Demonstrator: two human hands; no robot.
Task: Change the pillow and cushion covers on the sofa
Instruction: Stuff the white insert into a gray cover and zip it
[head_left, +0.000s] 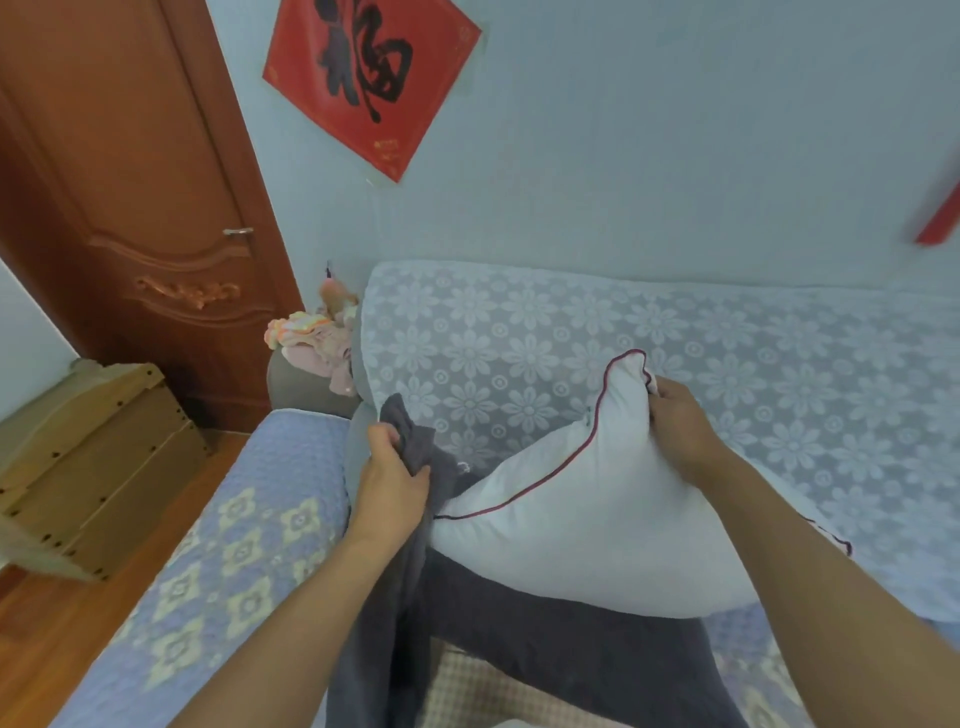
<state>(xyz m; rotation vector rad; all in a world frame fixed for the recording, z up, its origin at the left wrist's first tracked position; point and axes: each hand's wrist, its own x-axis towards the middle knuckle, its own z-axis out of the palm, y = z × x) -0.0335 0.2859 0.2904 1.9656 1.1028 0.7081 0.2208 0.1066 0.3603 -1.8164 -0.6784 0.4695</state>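
— Pillow (597, 525), white with dark red piping, sits in the middle of the frame, propped against the sofa (519, 338) back with its lower edge on a dark grey cover (561, 654).

— Who has hold of it?

— The right hand (680, 426) grips the pillow's upper corner, fingers curled over the piping, at centre right. The left hand (389, 488) is closed on a bunch of the dark grey cover at centre left, just beside the pillow's left corner.

— And the cover, where does it run?

— From the left hand it hangs down toward the bottom of the frame and spreads under the pillow. A checked beige fabric (478, 691) shows beneath it at the bottom centre.

— What is the sofa like?

— Its back wears a pale lace throw with a flower pattern; the armrest (234, 545) at lower left has a blue quilted cover with cream flowers. A heap of pink and pastel cloth (311, 338) lies past the back's left end.

— Anything else around?

— A brown wooden door (130, 182) at upper left, a cardboard box (93, 467) on the floor at left, and a red paper square (371, 78) with a black character on the wall at the top.
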